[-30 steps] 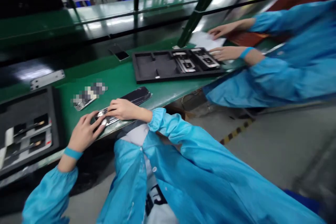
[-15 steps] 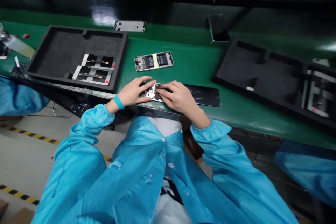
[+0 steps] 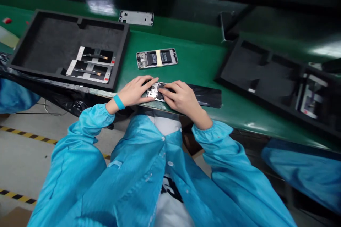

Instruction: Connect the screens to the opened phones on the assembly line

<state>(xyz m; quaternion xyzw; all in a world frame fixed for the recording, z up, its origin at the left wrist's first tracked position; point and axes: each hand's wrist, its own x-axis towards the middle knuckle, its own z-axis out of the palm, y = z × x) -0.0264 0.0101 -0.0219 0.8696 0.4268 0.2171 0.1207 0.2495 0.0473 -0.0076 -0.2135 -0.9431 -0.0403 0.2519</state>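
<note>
Both my hands meet at the front edge of the green bench [image 3: 191, 55]. My left hand [image 3: 134, 91] and my right hand [image 3: 181, 101] hold a small open phone housing [image 3: 156, 91], mostly hidden by my fingers. Under my right hand's side lies a black glass phone panel [image 3: 205, 95]. Just beyond my hands, an opened phone body with a battery and a pale strip [image 3: 157, 58] lies flat on the green surface, apart from both hands.
A black foam tray [image 3: 53, 32] holding two phone parts [image 3: 89, 65] stands to the left, and a second foam tray [image 3: 253, 67] to the right. A metal phone frame [image 3: 136, 17] lies at the back. A co-worker's blue sleeve [image 3: 301, 173] shows lower right.
The view has swung from a tilted angle to face the bench squarely, and the co-worker's hands have left the picture. My hands have come together over the housing and have barely moved in the last half second.
</note>
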